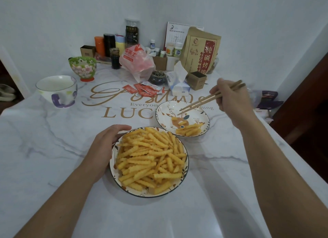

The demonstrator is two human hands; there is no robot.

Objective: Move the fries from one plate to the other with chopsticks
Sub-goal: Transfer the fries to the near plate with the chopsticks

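Two hands work here: your right hand (230,99) grips the chopsticks (211,97), tips empty over the far plate (163,107) with few fries (188,129); your left hand (106,140), fingers relaxed, rests against the heaped near plate's (113,174) left rim, with bare table (53,149) leftward.

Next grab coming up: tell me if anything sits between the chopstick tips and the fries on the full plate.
Nothing visible does. The chopsticks, held in the right hand, hang over the far plate; only bare plate and that plate's few fries lie between them and the full plate.
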